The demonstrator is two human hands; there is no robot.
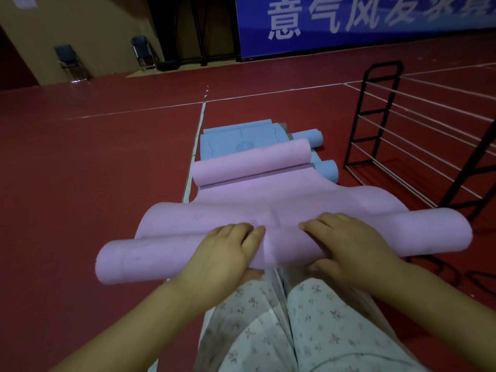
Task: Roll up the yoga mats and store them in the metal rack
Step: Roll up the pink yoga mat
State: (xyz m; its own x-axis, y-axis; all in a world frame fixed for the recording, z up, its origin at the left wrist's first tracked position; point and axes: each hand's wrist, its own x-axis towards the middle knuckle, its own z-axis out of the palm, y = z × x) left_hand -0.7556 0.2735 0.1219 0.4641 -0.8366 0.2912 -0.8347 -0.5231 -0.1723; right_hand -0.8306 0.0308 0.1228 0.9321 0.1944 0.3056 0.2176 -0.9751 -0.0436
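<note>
The left hand [228,253] and the right hand [346,245] are being laid side by side over the middle of the near roll [166,253] of the pink yoga mat [268,194], fingers curled over its top and thumbs tucked beneath, so that the roll is being grasped by both and kept even across its width. The roll is being held just above the knees, its two ends reaching past the hands to either side. The flat stretch of the mat is being left on the red floor [94,157], running away from the hands to a second curl [252,162] at its far end, which is probably where the mat is springing back by itself. Beyond that end, blue mats [236,140] are being kept, one lying flat and others rolled at its right edge. The metal rack [386,116] is being stood on the floor to the right of the mats, near enough for rolls to be passed across; its rails are not yet being loaded.
</note>
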